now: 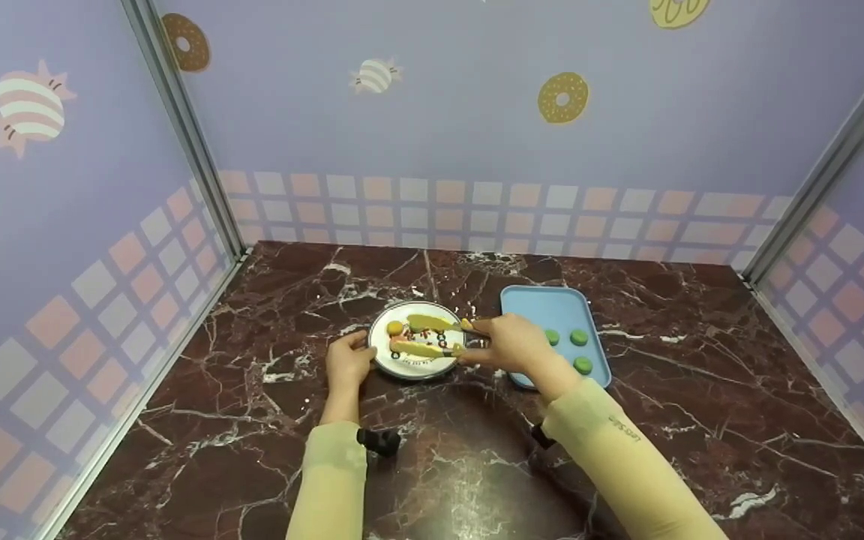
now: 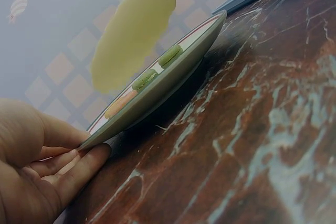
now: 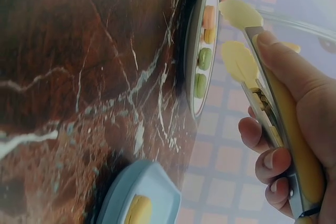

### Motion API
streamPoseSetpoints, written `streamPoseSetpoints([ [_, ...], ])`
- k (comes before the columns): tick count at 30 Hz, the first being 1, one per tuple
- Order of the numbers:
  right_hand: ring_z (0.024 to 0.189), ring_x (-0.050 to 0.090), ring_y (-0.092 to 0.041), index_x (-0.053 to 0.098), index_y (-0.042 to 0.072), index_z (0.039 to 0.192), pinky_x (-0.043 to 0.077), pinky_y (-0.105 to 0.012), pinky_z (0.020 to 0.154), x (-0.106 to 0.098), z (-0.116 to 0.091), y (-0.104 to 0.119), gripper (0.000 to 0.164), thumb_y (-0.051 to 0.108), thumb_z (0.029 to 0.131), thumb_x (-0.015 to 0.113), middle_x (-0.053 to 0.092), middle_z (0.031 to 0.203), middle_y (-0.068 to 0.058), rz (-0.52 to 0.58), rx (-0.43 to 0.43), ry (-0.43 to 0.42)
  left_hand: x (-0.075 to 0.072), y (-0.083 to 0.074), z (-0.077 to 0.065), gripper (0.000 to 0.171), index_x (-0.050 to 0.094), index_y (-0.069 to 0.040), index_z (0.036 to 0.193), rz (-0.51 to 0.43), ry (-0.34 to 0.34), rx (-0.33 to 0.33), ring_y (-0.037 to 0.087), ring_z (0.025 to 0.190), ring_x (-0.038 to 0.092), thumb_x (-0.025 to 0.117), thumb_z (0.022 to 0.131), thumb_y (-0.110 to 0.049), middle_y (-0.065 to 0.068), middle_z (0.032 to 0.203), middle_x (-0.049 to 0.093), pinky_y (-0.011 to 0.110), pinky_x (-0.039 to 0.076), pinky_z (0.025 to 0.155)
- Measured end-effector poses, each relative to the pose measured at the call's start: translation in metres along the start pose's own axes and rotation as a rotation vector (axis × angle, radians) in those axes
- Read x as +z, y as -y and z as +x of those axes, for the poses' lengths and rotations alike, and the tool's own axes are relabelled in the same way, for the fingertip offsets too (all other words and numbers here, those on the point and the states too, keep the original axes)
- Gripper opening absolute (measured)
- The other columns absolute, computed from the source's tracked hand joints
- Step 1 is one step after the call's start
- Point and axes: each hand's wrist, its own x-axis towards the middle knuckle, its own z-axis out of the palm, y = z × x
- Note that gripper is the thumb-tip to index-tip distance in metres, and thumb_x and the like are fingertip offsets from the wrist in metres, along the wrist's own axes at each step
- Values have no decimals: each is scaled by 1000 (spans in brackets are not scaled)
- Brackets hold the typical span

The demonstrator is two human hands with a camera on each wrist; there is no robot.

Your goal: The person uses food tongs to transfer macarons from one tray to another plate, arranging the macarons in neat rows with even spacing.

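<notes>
At the left rim of a round white plate (image 1: 385, 360), my left hand (image 1: 349, 364) pinches the edge between thumb and fingers. On the plate lie two green macarons (image 3: 204, 59), an orange macaron (image 3: 208, 18) and a yellow macaron (image 3: 209, 35). My right hand (image 3: 315, 108) grips yellow-tipped tongs (image 3: 286, 124) by their handles. The tongs' two broad tips (image 2: 136, 30) are spread apart above the plate, with nothing seen between them. Beneath the right forearm, a blue tray (image 1: 544, 304) is partly hidden.
Several green macarons (image 1: 579, 337) sit in the tray, and a yellow macaron (image 3: 138, 211) shows there in the right wrist view. Patterned walls (image 1: 447, 112) enclose the dark marbled table (image 1: 252, 420) at the back and both sides.
</notes>
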Motion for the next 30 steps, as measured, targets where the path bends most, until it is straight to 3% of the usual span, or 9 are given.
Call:
streamPoseSetpoints([
  [4,95,74,-40,70,19,132,63,-55,79,-6,-8,-7,66,61,82,78,77,111,-19,-2,53,0,0,-1,0,43,61,10,135,14,-4,3,41,120,68,65,92,5,33,132,64,31,66,77],
  [8,89,74,-37,72,18,129,61,-53,72,-10,-18,-17,62,59,82,79,78,103,-15,-8,59,-18,0,-1,-1,43,61,11,134,15,-8,9,42,119,68,65,91,6,33,131,65,31,66,77],
  [12,69,69,-28,73,20,116,54,-43,55,-14,-27,-28,49,55,83,80,75,79,-5,-17,55,-37,0,-1,0,44,60,12,134,1,-4,8,42,119,68,63,91,7,34,131,65,31,67,76],
  [16,58,63,-21,72,23,108,47,-36,51,-18,-37,-40,41,53,82,81,68,61,7,-15,55,-53,0,0,0,44,60,12,135,-4,0,3,41,120,68,63,92,6,34,131,65,31,67,77],
  [22,59,59,-18,74,23,114,44,-34,49,-24,-50,-54,46,55,81,81,72,69,2,-25,96,-72,0,0,0,43,62,10,134,17,-12,6,41,119,69,65,92,5,33,131,65,31,66,76],
  [27,61,63,-22,72,25,103,43,-36,47,-30,-61,-64,41,59,81,80,69,64,8,-42,139,-63,0,-1,-1,43,62,10,134,6,-13,7,41,117,69,65,91,5,33,129,66,31,67,76],
  [30,64,64,-26,71,25,98,44,-39,47,-32,-67,-71,40,59,81,80,71,68,5,-59,145,-74,0,0,-1,43,62,11,134,-6,-15,7,42,117,70,65,91,6,33,129,66,31,67,76],
])
